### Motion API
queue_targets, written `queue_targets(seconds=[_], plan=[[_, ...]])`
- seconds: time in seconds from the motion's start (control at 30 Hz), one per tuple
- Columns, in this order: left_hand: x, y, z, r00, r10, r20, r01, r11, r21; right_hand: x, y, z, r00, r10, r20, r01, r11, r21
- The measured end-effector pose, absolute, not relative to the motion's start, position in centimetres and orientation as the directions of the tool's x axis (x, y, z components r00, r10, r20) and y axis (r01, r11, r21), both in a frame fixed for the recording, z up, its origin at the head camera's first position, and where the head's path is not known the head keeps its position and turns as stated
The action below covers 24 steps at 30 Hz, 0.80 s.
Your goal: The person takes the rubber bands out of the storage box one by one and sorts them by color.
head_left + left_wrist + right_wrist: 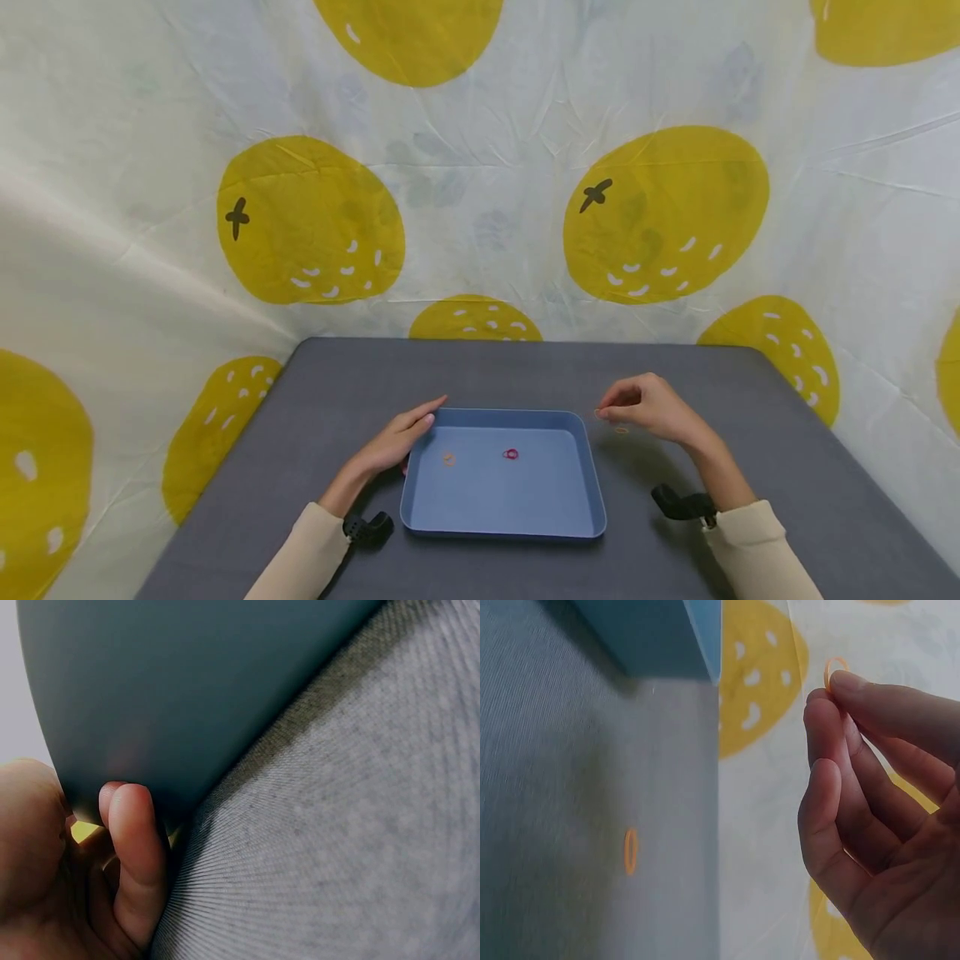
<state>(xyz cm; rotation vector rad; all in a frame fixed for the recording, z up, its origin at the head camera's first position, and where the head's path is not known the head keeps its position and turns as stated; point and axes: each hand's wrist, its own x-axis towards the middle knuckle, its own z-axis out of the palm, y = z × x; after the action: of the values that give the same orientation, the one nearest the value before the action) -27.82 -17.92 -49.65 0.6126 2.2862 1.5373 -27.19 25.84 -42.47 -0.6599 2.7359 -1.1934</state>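
A shallow blue tray [502,508] lies on the grey table. At its left side my left hand [395,442] grips the rim near the far corner, and the left wrist view has curled fingers [136,840] against the tray's outer wall [172,690]. Past the right side, my right hand [651,407] is raised above the table, pinching a small orange rubber band [837,673] between thumb and fingertips. A second orange rubber band [631,851] rests on the table below that hand. Inside the tray are an orange band [448,459] and a dark pink band or bands [511,454], too small to count.
The grey tabletop [352,371] extends around the tray on all sides. Behind it hangs a white cloth [480,242] printed with yellow fruit shapes. Black wrist cameras [369,530] sit on both forearms, close to the tabletop.
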Motion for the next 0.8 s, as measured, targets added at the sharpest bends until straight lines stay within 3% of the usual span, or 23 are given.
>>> queue_targets(seconds=[0.33, 0.8], plan=[[-28.1, -17.4, -50.2, -0.855, 0.517, -0.038, 0.165, 0.341, 0.926, -27.8, 29.8, -44.5, -0.928, -0.37, 0.036, -0.251, 0.551, -0.796], [-29.4, -18.6, -52.0, -0.857, 0.515, -0.025, 0.19, 0.361, 0.913, -28.8, 31.3, -45.9, -0.955, -0.296, 0.023, -0.234, 0.702, -0.672]])
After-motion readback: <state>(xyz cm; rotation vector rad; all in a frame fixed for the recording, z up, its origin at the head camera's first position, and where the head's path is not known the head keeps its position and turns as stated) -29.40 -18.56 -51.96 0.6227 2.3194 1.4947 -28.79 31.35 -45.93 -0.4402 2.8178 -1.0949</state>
